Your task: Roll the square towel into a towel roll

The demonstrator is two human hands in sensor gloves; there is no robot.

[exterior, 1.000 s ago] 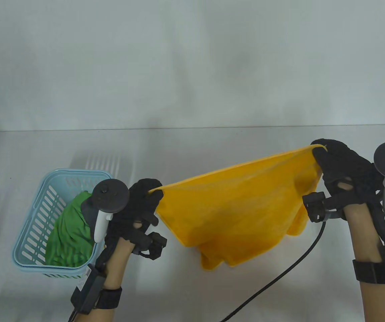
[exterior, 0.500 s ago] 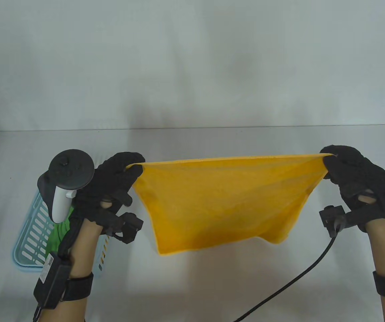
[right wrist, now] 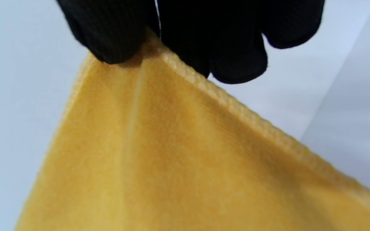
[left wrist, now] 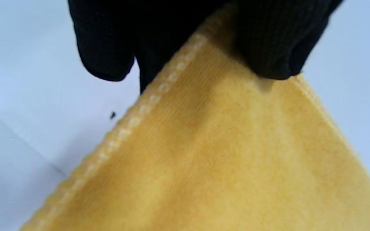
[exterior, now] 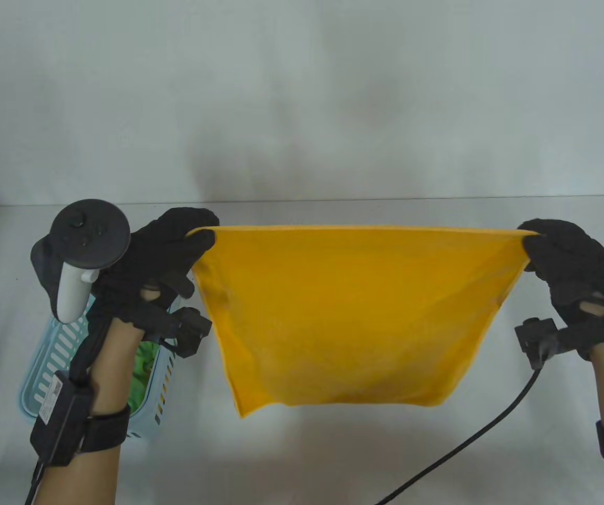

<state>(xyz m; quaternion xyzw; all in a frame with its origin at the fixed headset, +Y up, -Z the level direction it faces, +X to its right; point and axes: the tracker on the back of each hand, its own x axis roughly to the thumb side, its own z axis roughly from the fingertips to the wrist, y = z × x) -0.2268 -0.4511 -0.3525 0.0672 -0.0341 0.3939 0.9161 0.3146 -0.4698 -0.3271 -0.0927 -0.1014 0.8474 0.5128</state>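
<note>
Holding the yellow towel [exterior: 344,315] up by its two top corners, you've got it spread flat and hanging above the surface [exterior: 302,452], top edge pulled taut between your hands. Your left hand [exterior: 162,263] pinches the left corner, fingertips [left wrist: 268,48] clamped on the hem in the left wrist view; your right hand [exterior: 575,273] pinches the right corner, fingertips [right wrist: 114,35] pressed on the cloth in the right wrist view. Each grip is narrow, closed on fabric. Both wrist views are blurred and show only glove tips and yellow weave, so the lower edge can't be read there. From above, the bottom hem hangs free, and whether it touches the surface is hard to tell. Your left forearm covers most of the blue basket [exterior: 44,389], with only a sliver of green cloth [exterior: 141,368] peeking out. A black cable [exterior: 470,442] trails from your right wrist and is cut off at the bottom edge.
</note>
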